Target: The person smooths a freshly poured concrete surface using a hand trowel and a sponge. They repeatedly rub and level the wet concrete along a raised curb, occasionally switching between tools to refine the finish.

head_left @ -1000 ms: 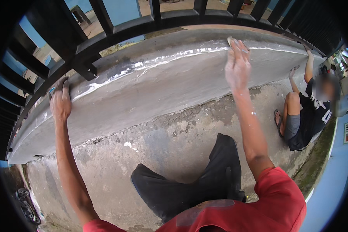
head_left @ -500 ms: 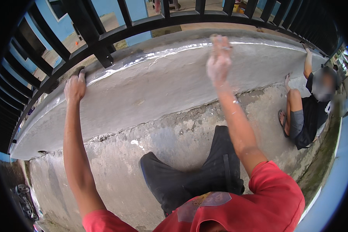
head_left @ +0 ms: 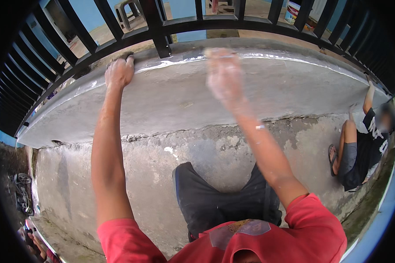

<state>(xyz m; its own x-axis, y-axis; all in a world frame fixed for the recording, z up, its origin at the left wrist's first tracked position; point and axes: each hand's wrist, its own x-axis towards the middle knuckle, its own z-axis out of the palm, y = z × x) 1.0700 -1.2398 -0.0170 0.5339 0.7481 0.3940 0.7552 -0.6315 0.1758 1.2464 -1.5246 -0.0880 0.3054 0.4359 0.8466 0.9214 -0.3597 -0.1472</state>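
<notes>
A low grey plastered wall (head_left: 175, 105) runs across in front of me, with a streak of white coating (head_left: 267, 56) along its top edge. My left hand (head_left: 119, 72) rests at that edge on the left, its fingers curled over it beside a small dark lump (head_left: 126, 55). Smeared by motion, my right hand (head_left: 225, 76) is at the white streak near the middle. Its fingers are closed around a small tan piece whose kind I cannot make out. White dust covers the right hand and spots the forearm.
A black metal fence (head_left: 180, 27) stands along the wall top. Another person (head_left: 360, 144) sits on the concrete ground (head_left: 131, 193) at the right, one hand on the wall. Behind the fence are a stool (head_left: 127, 13) and a bucket (head_left: 292, 13). A motorbike (head_left: 23, 193) is at far left.
The view has shifted, so wall and fence appear farther right. My right hand has moved left along the white streak. My left hand keeps its place on the edge.
</notes>
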